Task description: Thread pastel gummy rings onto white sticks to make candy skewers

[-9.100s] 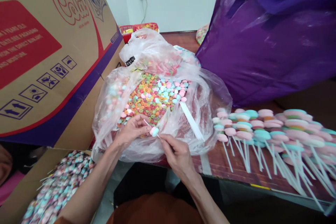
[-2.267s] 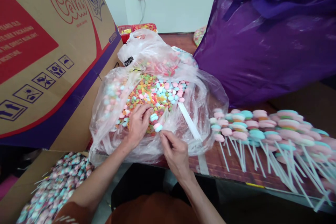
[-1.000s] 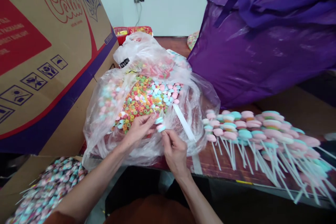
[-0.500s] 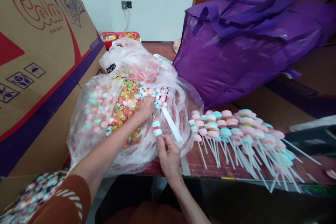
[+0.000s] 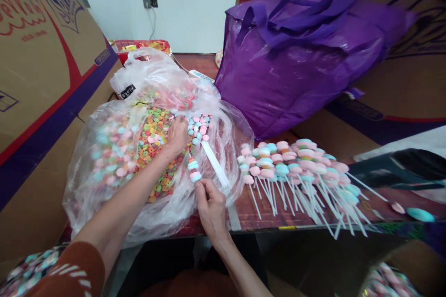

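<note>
My right hand (image 5: 212, 204) pinches the lower end of a candy skewer (image 5: 193, 170), which stands upright with stacked blue, white, pink and orange pieces. My left hand (image 5: 179, 134) reaches into the open plastic bags, its fingers curled down between gummy rings (image 5: 155, 134) and loose pastel candies (image 5: 200, 126). Those fingertips are mostly hidden, so whatever they hold cannot be made out. A bundle of white sticks (image 5: 215, 164) lies between the hands' right side and the clear plastic (image 5: 240, 125). Many finished-looking candy skewers (image 5: 296, 162) are piled to the right, sticks toward me.
A large purple bag (image 5: 292, 69) stands behind the pile. Cardboard boxes (image 5: 69, 79) rise at left and right. A dark cylindrical object (image 5: 404, 167) lies at the right, near two loose candies (image 5: 420, 214). More candies sit below the table edge on both sides.
The view has swung to the right, so everything appears farther left. My left hand has shifted slightly back and its fingers have curled down more. My right hand still grips the candy skewer.
</note>
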`<act>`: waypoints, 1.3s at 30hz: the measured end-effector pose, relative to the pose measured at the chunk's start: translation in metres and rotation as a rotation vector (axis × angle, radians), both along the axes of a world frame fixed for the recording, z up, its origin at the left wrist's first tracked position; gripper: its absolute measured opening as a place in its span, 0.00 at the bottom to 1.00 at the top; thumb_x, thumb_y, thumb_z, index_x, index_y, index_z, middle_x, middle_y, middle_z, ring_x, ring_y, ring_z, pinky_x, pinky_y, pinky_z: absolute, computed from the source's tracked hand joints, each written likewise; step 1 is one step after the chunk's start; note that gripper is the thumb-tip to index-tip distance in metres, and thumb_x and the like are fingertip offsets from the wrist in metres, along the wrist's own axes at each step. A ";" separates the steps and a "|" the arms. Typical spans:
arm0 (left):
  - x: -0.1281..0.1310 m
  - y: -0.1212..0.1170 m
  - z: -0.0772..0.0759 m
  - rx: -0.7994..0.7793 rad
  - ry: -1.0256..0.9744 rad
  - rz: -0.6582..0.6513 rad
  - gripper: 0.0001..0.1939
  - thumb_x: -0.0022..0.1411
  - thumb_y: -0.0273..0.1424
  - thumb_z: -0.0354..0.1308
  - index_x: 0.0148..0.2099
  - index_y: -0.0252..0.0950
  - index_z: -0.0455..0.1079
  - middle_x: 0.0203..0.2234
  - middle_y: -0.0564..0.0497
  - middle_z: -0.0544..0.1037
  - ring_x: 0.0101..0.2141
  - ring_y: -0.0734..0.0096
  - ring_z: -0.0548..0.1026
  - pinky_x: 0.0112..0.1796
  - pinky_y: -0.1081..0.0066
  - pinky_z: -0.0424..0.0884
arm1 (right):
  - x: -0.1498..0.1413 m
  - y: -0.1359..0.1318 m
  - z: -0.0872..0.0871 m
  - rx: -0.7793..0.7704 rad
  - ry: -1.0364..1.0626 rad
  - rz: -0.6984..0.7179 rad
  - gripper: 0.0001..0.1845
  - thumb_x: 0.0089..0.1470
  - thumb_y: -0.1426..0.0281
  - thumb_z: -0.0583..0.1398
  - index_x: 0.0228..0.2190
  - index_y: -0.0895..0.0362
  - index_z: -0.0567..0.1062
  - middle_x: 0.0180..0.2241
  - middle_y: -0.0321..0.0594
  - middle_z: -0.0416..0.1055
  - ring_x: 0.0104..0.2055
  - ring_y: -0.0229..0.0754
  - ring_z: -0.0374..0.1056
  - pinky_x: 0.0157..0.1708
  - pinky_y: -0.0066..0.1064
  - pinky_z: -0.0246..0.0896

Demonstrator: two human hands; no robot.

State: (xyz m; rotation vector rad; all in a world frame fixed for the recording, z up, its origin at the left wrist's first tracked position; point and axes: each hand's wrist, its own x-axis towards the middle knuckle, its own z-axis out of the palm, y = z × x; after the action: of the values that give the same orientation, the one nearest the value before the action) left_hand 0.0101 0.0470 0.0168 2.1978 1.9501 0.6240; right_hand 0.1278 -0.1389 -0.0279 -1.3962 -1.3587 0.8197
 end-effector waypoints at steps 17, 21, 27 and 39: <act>-0.040 -0.064 0.016 -0.537 -0.989 -0.106 0.09 0.55 0.32 0.60 0.37 0.33 0.72 0.23 0.52 0.74 0.24 0.73 0.71 0.27 0.74 0.68 | 0.000 -0.001 0.003 -0.026 0.099 -0.059 0.15 0.63 0.61 0.54 0.29 0.56 0.71 0.21 0.30 0.60 0.23 0.34 0.55 0.25 0.26 0.51; -0.052 -0.103 0.024 -0.696 -1.120 -0.131 0.10 0.52 0.34 0.65 0.34 0.34 0.71 0.26 0.51 0.76 0.27 0.74 0.73 0.28 0.76 0.68 | 0.001 0.006 -0.001 -0.049 0.204 -0.091 0.16 0.62 0.59 0.56 0.28 0.56 0.71 0.20 0.29 0.59 0.23 0.34 0.55 0.23 0.26 0.51; -0.056 -0.114 0.012 -0.537 -1.008 -0.099 0.09 0.55 0.34 0.61 0.36 0.34 0.69 0.24 0.53 0.74 0.25 0.74 0.72 0.26 0.76 0.66 | 0.002 0.011 0.001 -0.041 0.290 -0.102 0.17 0.61 0.58 0.59 0.26 0.57 0.70 0.19 0.29 0.59 0.22 0.34 0.54 0.23 0.26 0.51; -0.018 -0.050 0.000 -0.377 -0.536 -0.089 0.05 0.56 0.28 0.55 0.30 0.32 0.71 0.20 0.56 0.69 0.23 0.75 0.64 0.25 0.74 0.58 | 0.000 0.006 0.000 -0.051 0.287 -0.106 0.17 0.60 0.57 0.59 0.25 0.56 0.69 0.19 0.28 0.59 0.21 0.33 0.53 0.21 0.26 0.50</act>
State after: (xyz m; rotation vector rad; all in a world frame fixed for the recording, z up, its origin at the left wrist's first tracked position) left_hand -0.0079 -0.0031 0.0173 1.6640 1.5348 0.6777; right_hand 0.1279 -0.1327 -0.0281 -1.3198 -1.0422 0.9489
